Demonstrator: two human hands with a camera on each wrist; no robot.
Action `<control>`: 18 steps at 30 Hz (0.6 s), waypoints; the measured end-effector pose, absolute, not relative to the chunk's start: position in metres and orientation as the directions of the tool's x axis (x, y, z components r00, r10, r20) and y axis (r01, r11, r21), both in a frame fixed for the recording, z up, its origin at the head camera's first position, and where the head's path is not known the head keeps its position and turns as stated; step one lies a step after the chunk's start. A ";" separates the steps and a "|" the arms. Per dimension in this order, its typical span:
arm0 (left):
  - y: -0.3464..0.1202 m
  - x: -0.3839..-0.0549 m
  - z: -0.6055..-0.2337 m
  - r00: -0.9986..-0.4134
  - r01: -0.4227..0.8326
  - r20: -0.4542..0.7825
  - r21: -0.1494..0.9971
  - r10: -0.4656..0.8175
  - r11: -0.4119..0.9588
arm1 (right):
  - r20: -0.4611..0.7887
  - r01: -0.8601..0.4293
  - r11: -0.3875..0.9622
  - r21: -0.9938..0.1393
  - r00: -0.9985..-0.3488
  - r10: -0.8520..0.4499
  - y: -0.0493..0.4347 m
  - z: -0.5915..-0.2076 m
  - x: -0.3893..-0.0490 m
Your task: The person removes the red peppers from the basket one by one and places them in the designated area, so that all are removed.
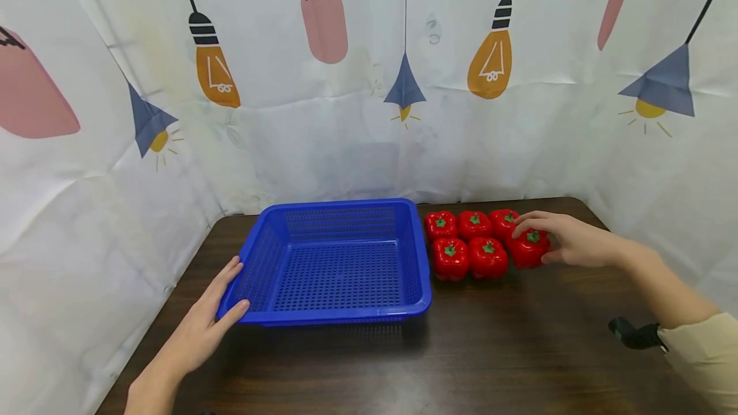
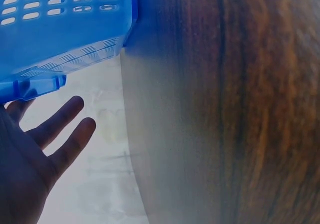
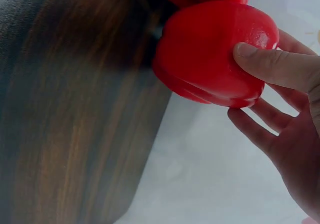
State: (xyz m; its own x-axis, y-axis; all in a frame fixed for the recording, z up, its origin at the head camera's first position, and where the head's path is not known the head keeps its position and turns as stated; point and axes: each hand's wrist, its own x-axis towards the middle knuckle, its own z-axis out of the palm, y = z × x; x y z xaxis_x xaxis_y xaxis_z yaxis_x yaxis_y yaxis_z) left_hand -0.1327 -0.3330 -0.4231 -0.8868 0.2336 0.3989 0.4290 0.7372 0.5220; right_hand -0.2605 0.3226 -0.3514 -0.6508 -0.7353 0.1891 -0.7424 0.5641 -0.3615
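A blue plastic basket (image 1: 340,314) with perforated sides stands on the table, nothing inside it. At its left rim rests my left hand (image 1: 198,328), thumb near the front corner and fingers straight along the side; the left wrist view has the fingers (image 2: 75,144) spread beside the basket wall (image 2: 60,38). To the basket's right, several glossy red bell peppers with green stems sit in two rows. My right hand (image 1: 567,239) holds the front-right bell pepper (image 1: 527,250). In the right wrist view the thumb presses one side of that pepper (image 3: 210,53), the fingers partly hidden behind it.
The other bell peppers (image 1: 488,258) sit close together between the basket and my right hand. Dark brown wood-grain tabletop (image 1: 461,357) extends in front. A white curtain (image 1: 346,139) printed with lamps surrounds the table. A black object (image 1: 634,333) hangs by the right sleeve.
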 end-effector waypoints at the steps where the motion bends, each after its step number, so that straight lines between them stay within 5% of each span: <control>1: -0.333 -0.133 -0.423 -0.886 0.431 0.401 0.523 0.235 0.735 | 0.186 -0.739 0.570 -0.360 -0.655 -0.732 0.323 -0.353 -0.261; 18: -0.332 -0.132 -0.424 -0.886 0.430 0.405 0.538 0.225 0.725 | 0.135 -0.653 0.659 -0.373 -0.741 -0.658 0.324 -0.375 -0.261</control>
State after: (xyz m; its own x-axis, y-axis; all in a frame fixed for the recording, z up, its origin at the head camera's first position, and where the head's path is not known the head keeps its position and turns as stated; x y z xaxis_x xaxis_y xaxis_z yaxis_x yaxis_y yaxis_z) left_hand -0.1323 -0.3317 -0.4238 -0.8862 0.2248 0.4052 0.4299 0.7249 0.5382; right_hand -0.2606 0.3239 -0.3754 -0.7406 -0.6583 0.1346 -0.6534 0.6589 -0.3728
